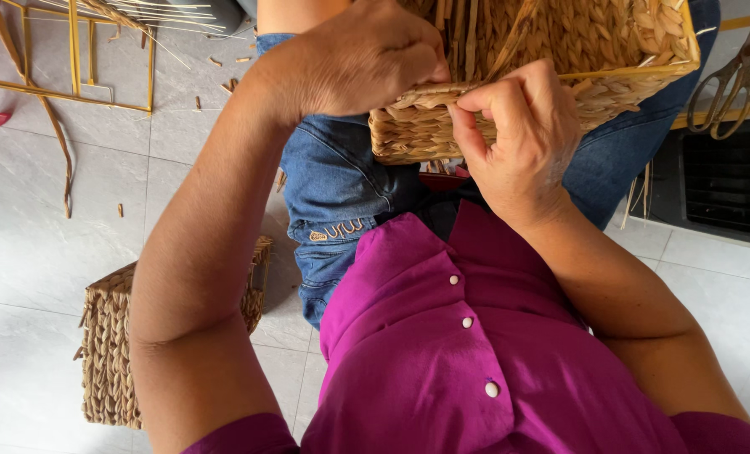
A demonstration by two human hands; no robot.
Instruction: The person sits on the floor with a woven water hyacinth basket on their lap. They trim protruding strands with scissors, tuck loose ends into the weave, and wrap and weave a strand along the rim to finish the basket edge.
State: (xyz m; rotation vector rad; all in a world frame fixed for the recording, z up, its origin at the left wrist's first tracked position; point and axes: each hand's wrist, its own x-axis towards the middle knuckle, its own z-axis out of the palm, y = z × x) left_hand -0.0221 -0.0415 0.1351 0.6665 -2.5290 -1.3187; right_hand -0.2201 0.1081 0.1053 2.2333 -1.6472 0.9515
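Lowest in the frame is a magenta shirt (467, 361), with jeans (333, 185) above it. The right hand (522, 139) pinches a flat strand (425, 99) at the rim of the basket (610, 50), upper centre on the lap. The left hand (366, 55) is closed over the rim beside it. A second basket (110, 353) stands lower left on the floor; scissors (732, 80) lie upper right.
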